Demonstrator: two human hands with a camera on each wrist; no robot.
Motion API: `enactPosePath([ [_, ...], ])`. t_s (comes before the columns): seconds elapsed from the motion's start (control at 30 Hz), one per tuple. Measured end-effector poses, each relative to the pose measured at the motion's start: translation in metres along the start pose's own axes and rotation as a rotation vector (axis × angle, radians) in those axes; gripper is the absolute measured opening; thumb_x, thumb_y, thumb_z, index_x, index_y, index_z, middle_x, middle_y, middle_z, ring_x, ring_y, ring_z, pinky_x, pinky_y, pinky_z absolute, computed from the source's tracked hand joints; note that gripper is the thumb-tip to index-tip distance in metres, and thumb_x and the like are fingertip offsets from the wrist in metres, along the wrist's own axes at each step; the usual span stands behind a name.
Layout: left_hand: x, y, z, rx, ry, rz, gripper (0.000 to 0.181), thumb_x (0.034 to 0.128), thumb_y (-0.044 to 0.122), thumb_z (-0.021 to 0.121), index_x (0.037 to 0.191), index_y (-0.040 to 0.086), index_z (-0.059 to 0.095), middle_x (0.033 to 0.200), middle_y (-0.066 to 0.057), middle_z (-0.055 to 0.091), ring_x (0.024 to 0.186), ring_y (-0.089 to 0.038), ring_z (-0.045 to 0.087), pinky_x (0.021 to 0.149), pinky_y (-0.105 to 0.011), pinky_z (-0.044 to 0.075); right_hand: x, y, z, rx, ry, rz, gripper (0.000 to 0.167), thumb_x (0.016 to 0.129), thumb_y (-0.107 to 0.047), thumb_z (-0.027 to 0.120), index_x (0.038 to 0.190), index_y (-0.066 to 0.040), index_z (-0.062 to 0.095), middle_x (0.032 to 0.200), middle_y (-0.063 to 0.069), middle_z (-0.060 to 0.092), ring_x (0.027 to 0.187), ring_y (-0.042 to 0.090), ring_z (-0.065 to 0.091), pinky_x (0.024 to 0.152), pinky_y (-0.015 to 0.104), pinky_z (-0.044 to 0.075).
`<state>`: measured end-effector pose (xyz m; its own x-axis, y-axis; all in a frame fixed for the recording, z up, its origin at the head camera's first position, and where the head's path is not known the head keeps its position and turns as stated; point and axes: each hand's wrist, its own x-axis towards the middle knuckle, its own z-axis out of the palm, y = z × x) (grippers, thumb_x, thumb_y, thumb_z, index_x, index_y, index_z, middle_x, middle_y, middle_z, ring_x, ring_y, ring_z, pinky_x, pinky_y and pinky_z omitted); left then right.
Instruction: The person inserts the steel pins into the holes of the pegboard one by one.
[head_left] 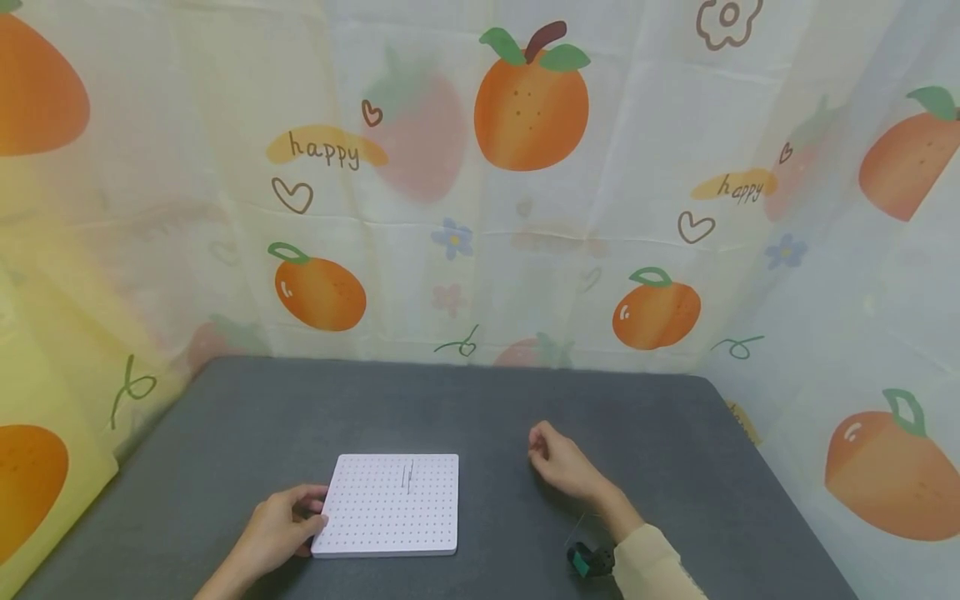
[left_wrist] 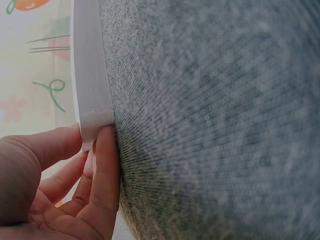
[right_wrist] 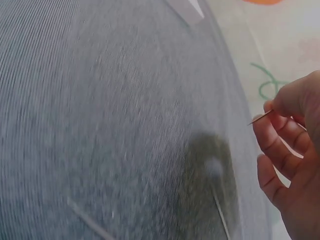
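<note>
A white board (head_left: 375, 521) with rows of small holes lies flat on the grey table. Three thin dark sticks (head_left: 408, 482) stand upright from its far right part. My left hand (head_left: 273, 525) grips the board's left edge; in the left wrist view the thumb lies on one face and the fingers (left_wrist: 102, 165) wrap to the other. Right of the board, my right hand (head_left: 566, 467) is raised over the table. Between its thumb and fingers it pinches a thin pointed stick (right_wrist: 260, 118), whose tip juts out.
A small black-and-green object (head_left: 588, 560) sits by the right sleeve, with a thin wire-like line above it. Blurred pale thin strips (right_wrist: 90, 220) show low in the right wrist view. A fruit-printed curtain (head_left: 525, 275) hangs behind the table (head_left: 487, 408).
</note>
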<state>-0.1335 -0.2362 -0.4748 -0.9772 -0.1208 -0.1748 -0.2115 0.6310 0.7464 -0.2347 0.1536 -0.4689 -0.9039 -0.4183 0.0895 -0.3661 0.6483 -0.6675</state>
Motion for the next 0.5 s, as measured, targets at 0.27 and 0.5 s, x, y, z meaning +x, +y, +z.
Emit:
enactPosePath([
  [0.27,0.0,-0.002,0.0,-0.009,0.005,0.003,0.041,0.0748,0.001,0.067,0.115,-0.004,0.058,0.089,-0.008,0.061,0.063,-0.014,0.058,0.046,-0.026,0.052,0.004,-0.013,0.006,0.089,0.025,-0.065,0.012,0.087,-0.006,0.056,0.093,-0.011,0.047,0.087,0.0,0.058,0.08,0.013,0.058,0.063,0.023,0.047],
  [0.5,0.001,-0.003,0.001,-0.008,0.002,0.006,0.042,0.0753,0.002,0.067,0.115,-0.005,0.057,0.089,-0.007,0.061,0.065,-0.014,0.057,0.046,-0.027,0.052,0.007,-0.026,0.014,0.091,0.019,-0.109,0.012,0.087,-0.008,0.058,0.093,-0.012,0.047,0.087,-0.002,0.059,0.081,0.011,0.059,0.066,0.024,0.048],
])
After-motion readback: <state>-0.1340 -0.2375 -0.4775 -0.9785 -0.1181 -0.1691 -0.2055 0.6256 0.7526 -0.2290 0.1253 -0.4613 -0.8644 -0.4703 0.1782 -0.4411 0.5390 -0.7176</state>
